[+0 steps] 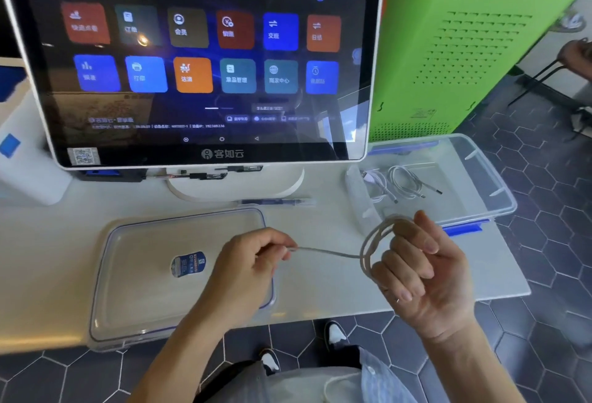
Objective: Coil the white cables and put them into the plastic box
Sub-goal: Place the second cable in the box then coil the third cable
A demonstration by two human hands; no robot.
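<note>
The right hand (pixel 419 271) grips the coiled cable (pixel 371 252); the left hand (pixel 253 261) pinches its tail. Keep loops even (tail taut), then drop into the box (pixel 493 185).

The cable (pixel 323 252) stretched between the hands is seen to be white, as are the coiled cables (pixel 402 183) lying in the clear plastic box (pixel 499 197), which is trimmed with blue clips. The clear lid (pixel 134 274) is edged in a faint blue line and marked with a blue oval label (pixel 188 264). The desk (pixel 51 242) is finished in off-white. The touchscreen monitor (pixel 205 60) is framed in white, its dark display patterned with red, orange, blue and teal tiles. The cabinet (pixel 464 60) is coloured bright green and perforated with rows of dark slots. The floor (pixel 560 242) is laid with dark grey hexagonal tiles outlined in pale grout.
</note>
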